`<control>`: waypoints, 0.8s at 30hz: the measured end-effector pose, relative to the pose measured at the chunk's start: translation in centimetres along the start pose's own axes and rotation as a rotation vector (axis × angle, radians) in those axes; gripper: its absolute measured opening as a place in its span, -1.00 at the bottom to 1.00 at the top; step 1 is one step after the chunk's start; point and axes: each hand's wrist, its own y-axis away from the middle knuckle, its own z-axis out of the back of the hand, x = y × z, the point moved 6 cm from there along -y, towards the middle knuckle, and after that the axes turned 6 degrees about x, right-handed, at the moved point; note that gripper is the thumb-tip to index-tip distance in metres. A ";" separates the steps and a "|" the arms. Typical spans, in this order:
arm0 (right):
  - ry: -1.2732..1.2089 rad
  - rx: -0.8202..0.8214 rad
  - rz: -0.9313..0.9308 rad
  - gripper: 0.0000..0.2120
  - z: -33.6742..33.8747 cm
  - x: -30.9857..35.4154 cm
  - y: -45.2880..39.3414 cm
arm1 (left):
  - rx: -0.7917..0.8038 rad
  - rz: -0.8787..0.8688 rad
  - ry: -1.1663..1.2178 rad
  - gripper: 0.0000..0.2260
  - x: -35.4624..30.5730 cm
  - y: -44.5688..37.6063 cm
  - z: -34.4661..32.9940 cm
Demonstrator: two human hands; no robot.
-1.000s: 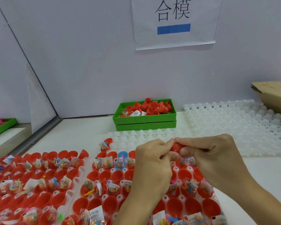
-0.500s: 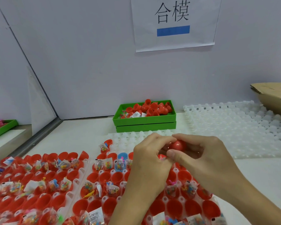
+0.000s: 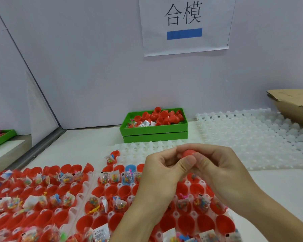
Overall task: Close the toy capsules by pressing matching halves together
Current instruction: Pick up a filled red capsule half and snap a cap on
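A red toy capsule (image 3: 187,153) is squeezed between both hands above the trays. My left hand (image 3: 157,173) pinches it from the left and my right hand (image 3: 222,168) curls round it from the right, so only its top shows. Below them lie two white trays (image 3: 87,189) filled with open red capsule halves (image 3: 110,191), many holding small bagged toys (image 3: 115,178). One half is blue (image 3: 129,169).
A green bin (image 3: 154,132) with loose red capsule halves stands against the back wall. An empty white grid tray (image 3: 255,137) lies at the right, with a cardboard box (image 3: 294,103) behind it. Another green bin (image 3: 0,138) sits far left.
Both hands have lifted the red capsule a little and pulled closer together round it; my right thumb now covers more of it.
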 end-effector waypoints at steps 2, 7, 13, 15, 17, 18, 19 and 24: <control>0.040 -0.021 0.038 -0.77 0.1 0.1 0.0 | -0.024 -0.029 0.022 -0.80 -0.1 0.0 0.1; 0.038 -0.020 0.105 -0.77 -0.1 0.7 0.2 | -0.058 -0.102 0.011 -0.81 -0.7 0.2 -0.1; -0.196 0.050 0.051 -0.76 -0.1 0.7 -0.1 | -0.073 -0.184 -0.057 -0.83 -1.8 0.4 -0.2; -0.354 0.088 -0.013 -0.70 0.1 0.5 -0.2 | -0.060 -0.191 -0.076 -0.76 -2.1 0.4 -0.3; -0.475 0.128 -0.046 -0.66 0.1 0.6 -0.2 | -0.064 -0.179 -0.083 -0.55 -1.9 0.3 -0.2; -0.519 0.144 -0.055 -0.65 0.1 0.6 -0.1 | -0.076 -0.176 -0.087 -0.45 -1.8 0.3 -0.1; -0.554 0.159 -0.060 -0.62 0.2 0.7 -0.1 | -0.082 -0.185 -0.093 -0.42 -1.7 0.3 0.0; -0.635 0.212 -0.077 -0.52 0.1 1.0 -0.1 | -0.091 -0.271 -0.257 -0.59 -2.1 0.3 -0.2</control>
